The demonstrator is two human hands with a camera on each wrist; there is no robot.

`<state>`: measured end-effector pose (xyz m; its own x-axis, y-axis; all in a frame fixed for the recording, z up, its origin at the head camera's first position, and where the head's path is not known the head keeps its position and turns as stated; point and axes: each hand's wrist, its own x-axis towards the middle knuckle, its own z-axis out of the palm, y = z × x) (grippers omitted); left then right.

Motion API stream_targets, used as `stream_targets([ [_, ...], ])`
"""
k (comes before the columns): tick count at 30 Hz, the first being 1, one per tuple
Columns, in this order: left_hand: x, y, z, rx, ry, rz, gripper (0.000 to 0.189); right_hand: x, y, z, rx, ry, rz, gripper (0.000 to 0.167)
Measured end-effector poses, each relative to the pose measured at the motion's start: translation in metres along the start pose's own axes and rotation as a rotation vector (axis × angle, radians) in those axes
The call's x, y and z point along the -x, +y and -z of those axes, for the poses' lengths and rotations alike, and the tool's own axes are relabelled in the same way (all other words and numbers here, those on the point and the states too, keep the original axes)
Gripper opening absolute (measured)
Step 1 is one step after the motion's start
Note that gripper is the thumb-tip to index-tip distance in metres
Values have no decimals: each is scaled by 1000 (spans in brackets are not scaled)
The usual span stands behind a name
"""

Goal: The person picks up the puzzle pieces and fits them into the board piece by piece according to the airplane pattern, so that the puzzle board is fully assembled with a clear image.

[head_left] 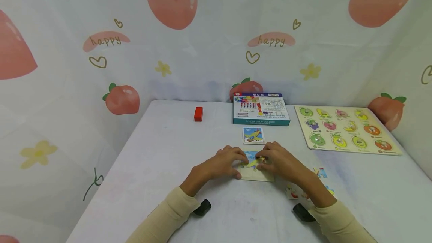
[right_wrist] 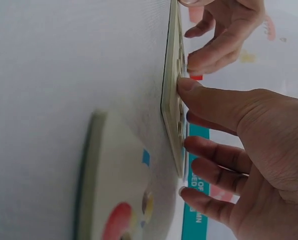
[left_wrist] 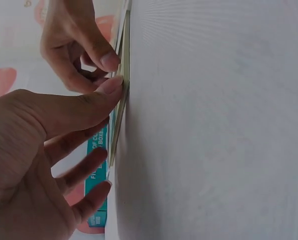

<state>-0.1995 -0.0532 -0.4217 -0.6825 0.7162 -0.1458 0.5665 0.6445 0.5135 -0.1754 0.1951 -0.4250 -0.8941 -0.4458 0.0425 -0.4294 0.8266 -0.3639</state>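
A small wooden puzzle board (head_left: 254, 176) lies on the table with picture pieces in its recess, showing blue sky and a yellow plane. My left hand (head_left: 224, 163) holds the board at its left side, thumb at the near edge and fingertips over the pieces. Over the right part, my right hand (head_left: 279, 161) pinches a puzzle piece (head_left: 262, 159) between thumb and index finger, down at the board; the fingers hide much of it. In the right wrist view, the right thumb touches the board (right_wrist: 169, 95) while the other fingers spread behind. A plane picture card (head_left: 253, 135) lies just beyond.
Loose puzzle pieces (head_left: 292, 192) lie right of the board, partly beneath my right forearm. A boxed set (head_left: 261, 110) stands at the back, a red block (head_left: 198, 114) to its left. A wooden fruit board (head_left: 349, 130) lies at the back right.
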Motion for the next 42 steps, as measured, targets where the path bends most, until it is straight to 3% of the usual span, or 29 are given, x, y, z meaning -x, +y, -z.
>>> stream_targets([
  [7,0,2,-2,-15,-66,-90,58,3,-1,-1,1,35,-1,32],
  [15,2,4,-2,-109,-127,-88,58,2,-1,-1,-10,32,-17,31],
  [25,5,5,-3,-98,-140,-66,58,7,12,11,-90,-62,-7,35],
  [33,4,5,-2,-94,-147,-61,58,33,34,31,-152,13,-19,36],
  [42,5,4,-2,-80,-140,-59,58,70,63,45,-119,93,-75,36],
])
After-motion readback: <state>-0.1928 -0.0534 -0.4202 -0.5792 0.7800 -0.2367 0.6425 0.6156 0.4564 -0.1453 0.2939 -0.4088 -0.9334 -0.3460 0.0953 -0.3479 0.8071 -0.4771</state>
